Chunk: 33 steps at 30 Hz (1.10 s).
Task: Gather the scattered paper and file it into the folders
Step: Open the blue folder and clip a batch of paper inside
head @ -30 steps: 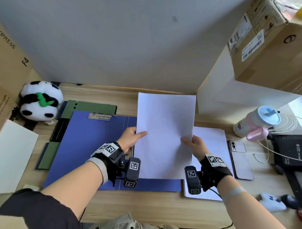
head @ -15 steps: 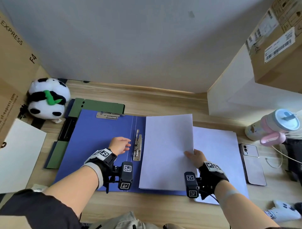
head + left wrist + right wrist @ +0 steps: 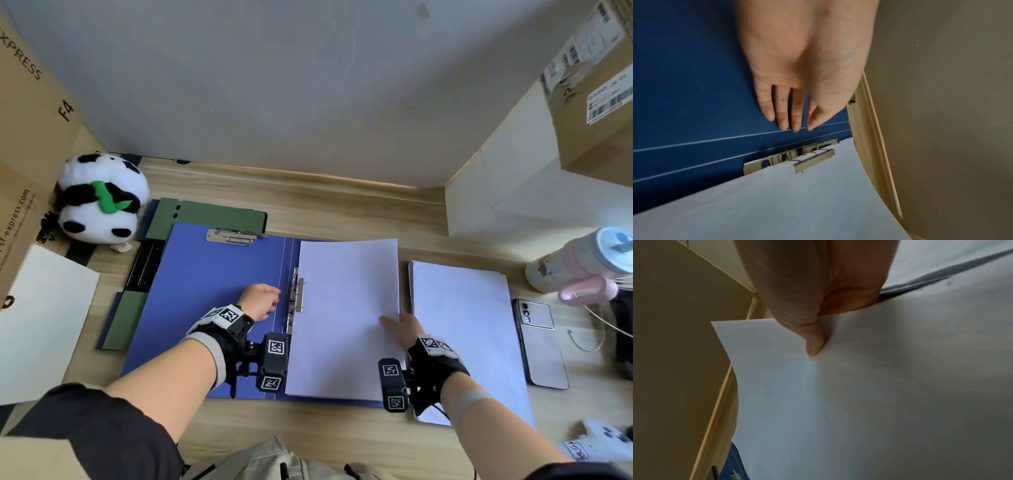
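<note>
An open blue folder [image 3: 212, 291] lies flat on the wooden desk, with a metal clip [image 3: 296, 299] along its spine. A white sheet [image 3: 346, 318] lies on the folder's right half, its left edge at the clip [image 3: 797, 160]. My right hand [image 3: 399, 325] pinches the sheet's right edge, thumb on top [image 3: 815, 344], fingers under the paper. My left hand [image 3: 258, 301] rests with straight fingers [image 3: 785, 113] on the folder's left half, just left of the spine. A stack of white paper [image 3: 466, 329] lies right of the folder.
A green folder [image 3: 205, 214] sticks out from under the blue one. A panda plush [image 3: 99, 198] sits at the back left, a white board [image 3: 41, 318] at the left. A phone [image 3: 539, 342], a pink-and-blue bottle [image 3: 589, 263] and cardboard boxes [image 3: 596, 85] stand at the right.
The sheet, held upright in both hands a second ago, has come down onto the folder's right half. My left hand let go of it and moved onto the folder's left half.
</note>
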Motion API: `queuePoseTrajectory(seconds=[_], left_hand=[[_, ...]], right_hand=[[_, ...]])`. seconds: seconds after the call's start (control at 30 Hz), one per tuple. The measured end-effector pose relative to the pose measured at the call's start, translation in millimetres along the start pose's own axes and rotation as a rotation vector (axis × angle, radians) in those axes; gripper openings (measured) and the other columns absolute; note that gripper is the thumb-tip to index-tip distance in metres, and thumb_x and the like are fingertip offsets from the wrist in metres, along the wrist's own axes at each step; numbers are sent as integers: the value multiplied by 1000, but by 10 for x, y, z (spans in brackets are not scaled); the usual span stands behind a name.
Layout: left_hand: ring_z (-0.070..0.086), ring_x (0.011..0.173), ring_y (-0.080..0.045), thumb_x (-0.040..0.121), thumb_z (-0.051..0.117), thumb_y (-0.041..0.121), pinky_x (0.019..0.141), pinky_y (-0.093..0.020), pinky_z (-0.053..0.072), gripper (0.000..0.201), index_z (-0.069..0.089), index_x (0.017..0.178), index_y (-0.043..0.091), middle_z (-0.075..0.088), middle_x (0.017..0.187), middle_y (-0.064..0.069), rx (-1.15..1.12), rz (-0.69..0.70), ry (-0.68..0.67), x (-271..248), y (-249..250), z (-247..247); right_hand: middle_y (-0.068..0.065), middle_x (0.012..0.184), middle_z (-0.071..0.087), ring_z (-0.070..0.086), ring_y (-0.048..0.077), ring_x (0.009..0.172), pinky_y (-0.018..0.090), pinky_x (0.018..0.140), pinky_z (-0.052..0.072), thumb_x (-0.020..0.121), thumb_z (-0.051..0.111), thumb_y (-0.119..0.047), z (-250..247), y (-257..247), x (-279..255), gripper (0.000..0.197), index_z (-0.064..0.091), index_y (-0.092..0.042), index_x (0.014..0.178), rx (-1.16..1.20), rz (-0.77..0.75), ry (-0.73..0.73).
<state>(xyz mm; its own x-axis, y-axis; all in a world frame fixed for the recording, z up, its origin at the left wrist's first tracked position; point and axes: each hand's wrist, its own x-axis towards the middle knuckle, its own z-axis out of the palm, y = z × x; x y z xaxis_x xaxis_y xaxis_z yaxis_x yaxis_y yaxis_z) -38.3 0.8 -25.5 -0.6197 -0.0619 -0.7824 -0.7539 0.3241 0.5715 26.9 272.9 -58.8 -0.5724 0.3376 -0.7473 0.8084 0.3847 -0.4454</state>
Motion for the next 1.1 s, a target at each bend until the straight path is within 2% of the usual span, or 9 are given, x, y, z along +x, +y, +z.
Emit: queuePoseTrajectory(seconds=[0.23,0.37,0.5,0.57,0.6,0.67,0.73,0.9,1.1], left_hand=[[43,66,-7,95,43,6,59,-19,37,37,49,131,7,51,81,-1,10,41,-27,49,116,53],[47,77,-12,96,43,6,60,-19,37,44,40,140,7,53,126,-11,29,110,-52,63,228,102],[49,83,-13,96,49,12,72,-25,44,49,35,143,10,49,126,-10,6,111,-100,82,323,133],[50,96,-17,96,49,19,81,-29,44,39,45,135,11,57,122,-8,-13,105,-110,77,334,122],[52,95,-17,97,48,24,75,-26,41,29,55,122,12,64,109,-4,-29,113,-104,78,327,108],[55,76,-14,97,46,32,63,-22,34,24,63,89,16,66,73,3,-52,136,-79,83,282,61],[50,64,-10,93,52,35,60,-21,35,28,58,73,16,57,66,2,43,135,-74,92,191,-21],[47,57,-7,80,70,39,50,-17,36,27,55,74,17,52,66,3,275,-41,-174,131,-92,-175],[49,57,-6,75,74,42,50,-15,35,28,59,77,18,56,66,5,345,-51,-232,110,-187,-168]], right_hand=[[22,129,54,53,35,118,36,95,42,91,54,-23,57,-44,-33,49,47,7,129,7,11,40],[21,132,52,50,34,122,36,99,39,93,52,-19,75,-47,-18,46,45,8,130,8,17,51],[21,142,44,43,32,130,36,106,34,94,50,-22,75,-54,-32,52,38,4,138,9,27,44],[19,149,35,35,31,137,34,109,29,95,49,-23,64,-71,-52,57,29,3,143,-4,43,36],[18,150,33,33,30,139,34,110,28,95,49,-24,61,-70,-48,59,27,2,144,-9,47,32],[18,151,32,32,30,139,33,110,27,96,48,-25,55,-74,-50,60,26,2,144,-14,40,29],[18,152,30,31,29,140,33,111,26,96,48,-25,55,-90,-71,61,24,3,144,-18,35,31],[17,153,28,28,29,141,33,112,25,97,45,-25,48,-112,-105,60,21,2,145,-50,31,25],[17,152,30,30,29,140,34,110,27,97,45,-24,58,-130,-150,59,23,2,145,-54,34,35]])
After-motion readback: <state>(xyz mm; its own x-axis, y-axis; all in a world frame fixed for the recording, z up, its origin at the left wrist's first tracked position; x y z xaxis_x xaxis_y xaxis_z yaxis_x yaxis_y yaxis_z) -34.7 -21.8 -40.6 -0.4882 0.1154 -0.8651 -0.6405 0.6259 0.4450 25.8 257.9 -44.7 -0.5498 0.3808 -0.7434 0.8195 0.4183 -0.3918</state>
